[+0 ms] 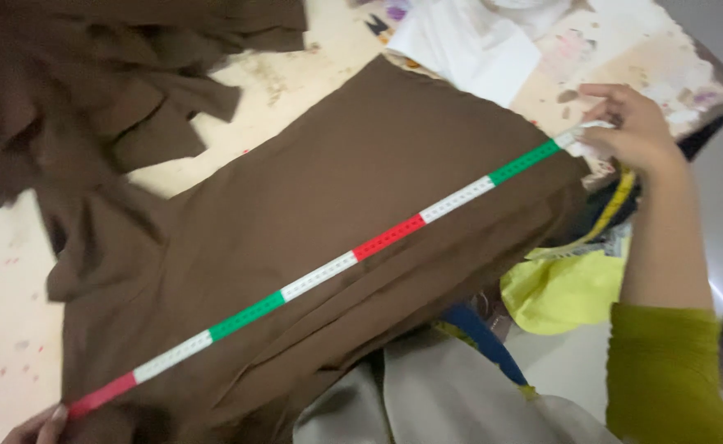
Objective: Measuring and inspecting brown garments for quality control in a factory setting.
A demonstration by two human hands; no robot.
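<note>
On the stained pale table [295, 78], the measuring tape [328, 267] is drawn taut across the brown cloth [361, 164], pinched by right hand [632, 127] and left hand [41, 426]; cutting is not yet begun.

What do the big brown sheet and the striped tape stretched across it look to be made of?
The brown sheet looks like soft, matte woven cloth: it lies in folds and creases without shine. The striped tape, in red, white and green blocks, looks like a thin flexible band, perhaps coated fabric or plastic; it is pulled straight between the left hand and right hand. The exact fibre cannot be told.
</note>
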